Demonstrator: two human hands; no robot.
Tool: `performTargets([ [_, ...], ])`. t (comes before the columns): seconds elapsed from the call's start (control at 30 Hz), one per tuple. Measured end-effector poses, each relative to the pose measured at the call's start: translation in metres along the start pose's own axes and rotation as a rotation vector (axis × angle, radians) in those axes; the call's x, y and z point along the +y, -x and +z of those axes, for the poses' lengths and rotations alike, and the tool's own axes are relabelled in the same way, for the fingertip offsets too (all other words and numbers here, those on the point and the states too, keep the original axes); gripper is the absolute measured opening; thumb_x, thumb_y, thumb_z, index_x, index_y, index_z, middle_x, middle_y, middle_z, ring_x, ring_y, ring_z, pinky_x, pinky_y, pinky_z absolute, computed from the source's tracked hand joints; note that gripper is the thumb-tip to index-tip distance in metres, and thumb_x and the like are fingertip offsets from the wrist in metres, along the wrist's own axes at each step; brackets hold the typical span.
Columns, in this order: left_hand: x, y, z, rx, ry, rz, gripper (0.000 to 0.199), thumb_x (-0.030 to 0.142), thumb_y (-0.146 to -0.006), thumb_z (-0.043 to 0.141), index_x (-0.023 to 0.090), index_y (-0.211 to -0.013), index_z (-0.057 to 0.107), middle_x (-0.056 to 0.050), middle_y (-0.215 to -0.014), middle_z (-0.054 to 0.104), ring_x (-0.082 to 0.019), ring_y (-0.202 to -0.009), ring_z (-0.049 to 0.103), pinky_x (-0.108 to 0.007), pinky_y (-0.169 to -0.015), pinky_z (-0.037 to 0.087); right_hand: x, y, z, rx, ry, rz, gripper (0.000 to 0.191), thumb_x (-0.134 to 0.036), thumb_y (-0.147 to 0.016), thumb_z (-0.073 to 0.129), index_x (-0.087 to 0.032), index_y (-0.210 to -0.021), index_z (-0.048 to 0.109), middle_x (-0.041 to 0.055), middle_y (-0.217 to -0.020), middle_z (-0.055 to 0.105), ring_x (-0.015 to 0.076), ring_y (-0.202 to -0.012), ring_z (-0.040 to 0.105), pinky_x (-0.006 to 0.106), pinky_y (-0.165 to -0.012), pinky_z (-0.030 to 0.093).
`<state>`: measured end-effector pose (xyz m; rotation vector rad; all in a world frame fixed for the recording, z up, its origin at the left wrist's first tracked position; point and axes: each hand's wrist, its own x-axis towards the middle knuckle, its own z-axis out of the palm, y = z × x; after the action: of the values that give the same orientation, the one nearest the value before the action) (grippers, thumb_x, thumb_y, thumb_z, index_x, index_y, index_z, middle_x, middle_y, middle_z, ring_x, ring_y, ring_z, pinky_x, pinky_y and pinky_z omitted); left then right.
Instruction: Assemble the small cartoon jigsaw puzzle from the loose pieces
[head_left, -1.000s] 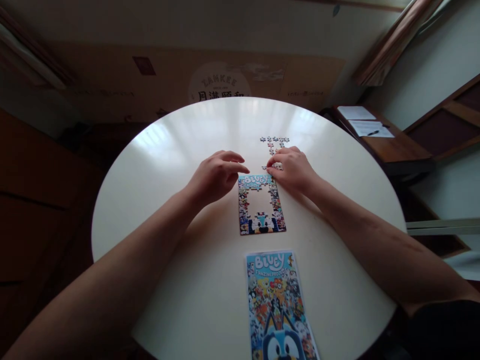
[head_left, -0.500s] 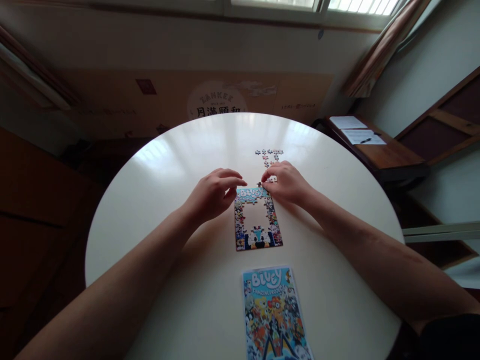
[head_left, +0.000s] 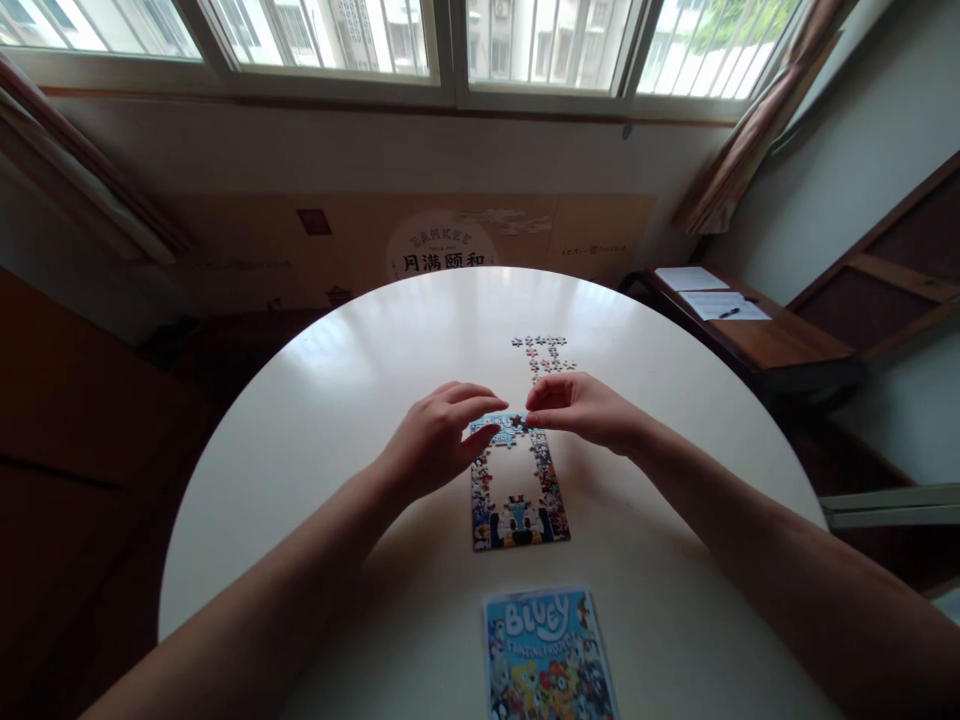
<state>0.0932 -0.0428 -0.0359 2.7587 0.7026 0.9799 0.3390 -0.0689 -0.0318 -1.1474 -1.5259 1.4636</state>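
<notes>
A partly assembled jigsaw puzzle (head_left: 517,524) lies on the white round table, its border joined around a bare middle. My right hand (head_left: 585,408) is above the puzzle's top right, thumb and fingers pinching a small dark puzzle piece (head_left: 517,422). Over the top left of the puzzle, my left hand (head_left: 447,436) has its thumb and fingers apart with nothing between them. Several loose pieces (head_left: 553,342) lie in short rows beyond my right hand. Nearer to me is a printed Bluey picture (head_left: 546,655), cut off by the frame's lower edge.
The white table (head_left: 300,520) has a curved far edge before a wall with windows. On the right stands a wooden side table (head_left: 802,335) with papers (head_left: 724,306) and a pen on it.
The view has tilted up, showing more of the windows. My right hand, with the dark piece, is now over the puzzle's top edge. My left thumb and fingers have spread wider.
</notes>
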Motion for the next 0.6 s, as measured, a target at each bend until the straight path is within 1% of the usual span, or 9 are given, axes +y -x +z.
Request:
performTargets([
  [0.17,0.009,-0.002,-0.002,-0.015,0.055,0.049,0.018,0.028,-0.094,0.067,0.019,-0.109,0.072,-0.008,-0.105,0.075,-0.021,-0.093,0.069,-0.038,-0.079,0.06,-0.004,0.003,0.001,-0.091,-0.102,0.013,0.029,-0.025,-0.066,0.09,-0.018,-0.085,0.069,0.0022,-0.084,0.074,0.0155,-0.08,0.07,0.034,-0.082,0.057],
  [0.37,0.012,-0.004,-0.002,-0.021,0.098,0.073,0.015,0.028,-0.096,0.064,0.02,-0.106,0.072,-0.007,-0.101,0.075,-0.018,-0.09,0.07,-0.035,-0.078,0.06,-0.001,0.002,-0.001,-0.12,-0.083,0.019,0.025,-0.028,-0.073,0.087,-0.019,-0.088,0.069,0.0027,-0.086,0.075,0.0162,-0.083,0.071,0.035,-0.083,0.057],
  [0.5,0.012,-0.005,-0.002,-0.048,0.102,0.072,0.013,0.027,-0.097,0.063,0.021,-0.104,0.073,-0.006,-0.099,0.075,-0.018,-0.09,0.07,-0.033,-0.078,0.059,-0.001,0.002,-0.002,-0.13,-0.086,0.033,0.027,-0.028,-0.072,0.087,-0.019,-0.09,0.07,0.0029,-0.087,0.075,0.0172,-0.084,0.071,0.037,-0.084,0.057],
  [0.6,0.013,-0.005,-0.002,-0.033,0.095,0.082,0.012,0.027,-0.097,0.063,0.02,-0.102,0.072,-0.006,-0.098,0.075,-0.017,-0.087,0.07,-0.033,-0.077,0.059,-0.002,0.003,-0.001,-0.135,-0.108,0.049,0.026,-0.027,-0.072,0.087,-0.019,-0.09,0.07,0.0029,-0.087,0.075,0.017,-0.085,0.071,0.036,-0.086,0.056],
])
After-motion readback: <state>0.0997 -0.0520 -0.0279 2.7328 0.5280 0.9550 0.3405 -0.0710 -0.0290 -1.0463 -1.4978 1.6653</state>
